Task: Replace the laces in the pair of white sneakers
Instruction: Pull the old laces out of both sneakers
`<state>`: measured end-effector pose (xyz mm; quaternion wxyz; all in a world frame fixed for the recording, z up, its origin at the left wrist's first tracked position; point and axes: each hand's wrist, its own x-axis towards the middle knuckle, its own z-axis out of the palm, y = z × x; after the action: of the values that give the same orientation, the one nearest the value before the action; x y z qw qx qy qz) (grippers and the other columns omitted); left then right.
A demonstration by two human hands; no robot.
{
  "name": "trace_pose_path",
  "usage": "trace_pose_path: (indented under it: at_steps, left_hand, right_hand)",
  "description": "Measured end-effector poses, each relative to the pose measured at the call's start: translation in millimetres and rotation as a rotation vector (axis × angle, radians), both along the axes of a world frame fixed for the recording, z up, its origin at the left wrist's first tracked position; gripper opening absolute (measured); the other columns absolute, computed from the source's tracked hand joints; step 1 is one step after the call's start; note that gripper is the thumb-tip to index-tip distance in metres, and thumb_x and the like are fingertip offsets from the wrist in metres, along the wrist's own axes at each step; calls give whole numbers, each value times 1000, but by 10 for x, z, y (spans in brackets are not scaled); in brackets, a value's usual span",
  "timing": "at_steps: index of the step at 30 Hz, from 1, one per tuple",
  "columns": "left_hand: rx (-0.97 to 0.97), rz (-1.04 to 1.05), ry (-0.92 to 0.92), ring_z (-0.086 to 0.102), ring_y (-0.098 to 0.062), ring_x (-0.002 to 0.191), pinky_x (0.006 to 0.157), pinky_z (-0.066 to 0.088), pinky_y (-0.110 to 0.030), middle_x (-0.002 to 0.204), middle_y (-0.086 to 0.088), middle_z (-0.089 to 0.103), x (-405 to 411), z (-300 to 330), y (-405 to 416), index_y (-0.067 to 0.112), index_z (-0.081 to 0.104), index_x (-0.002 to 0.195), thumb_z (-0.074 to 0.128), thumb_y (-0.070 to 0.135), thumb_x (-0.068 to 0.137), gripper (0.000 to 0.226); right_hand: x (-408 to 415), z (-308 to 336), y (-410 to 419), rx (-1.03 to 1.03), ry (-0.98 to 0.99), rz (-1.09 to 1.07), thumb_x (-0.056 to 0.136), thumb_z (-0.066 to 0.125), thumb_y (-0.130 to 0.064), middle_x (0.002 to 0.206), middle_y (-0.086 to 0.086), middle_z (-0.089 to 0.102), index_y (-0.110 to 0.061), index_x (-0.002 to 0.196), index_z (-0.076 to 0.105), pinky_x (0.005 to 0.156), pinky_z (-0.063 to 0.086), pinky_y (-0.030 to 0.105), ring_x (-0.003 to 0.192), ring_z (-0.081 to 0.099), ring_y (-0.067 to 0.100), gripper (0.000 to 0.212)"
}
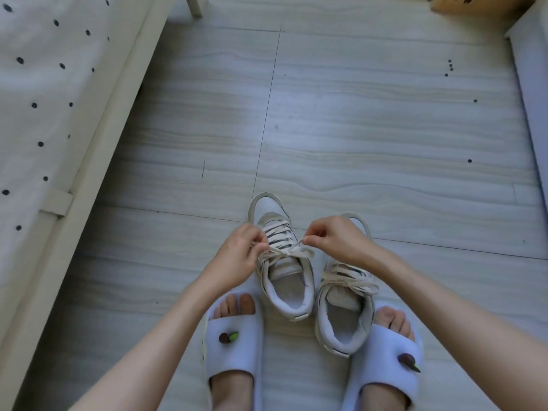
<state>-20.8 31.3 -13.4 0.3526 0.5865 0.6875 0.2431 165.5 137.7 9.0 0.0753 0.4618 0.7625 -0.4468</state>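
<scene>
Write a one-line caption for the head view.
Both hands pinch the bow on the left sneaker.

Both bare forearms reach forward and converge. The left hand is curled with fingers bunched in a pinch. The right hand faces it, thumb and forefinger pressed together, the other fingers folded.

Home bedroom: pale wood-look floor, dotted mattress in cream bed frame, slippered feet.
</scene>
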Motion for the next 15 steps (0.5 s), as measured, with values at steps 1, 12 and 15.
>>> trace_pose_path:
  at_steps: [1,12,15]
  left_hand:
    - [-21,4,-3,49,-13,78,71,35,-13,80,6,52,-17,64,37,14,55,79,50,8,91,13]
    - [-19,466,-760,65,-8,66,67,54,-19,65,5,66,-176,865,289,6,52,83,39,5,98,20]
    - [90,646,-921,67,-12,75,73,55,-24,75,3,69,-261,906,448,8,53,89,41,13,98,15]
  right_hand:
    - [10,56,16,-11,24,-1,89,60,-27,84,-6,64,-17,91,70,63,38,14,79,55,9,15]
    - [63,788,233,-86,487,-299,90,59,-14,62,-6,62,-16,75,66,60,45,20,58,57,3,17]
    - [75,846,411,-132,724,-628,93,53,-11,64,-5,64,-13,79,65,61,48,23,60,59,8,18]
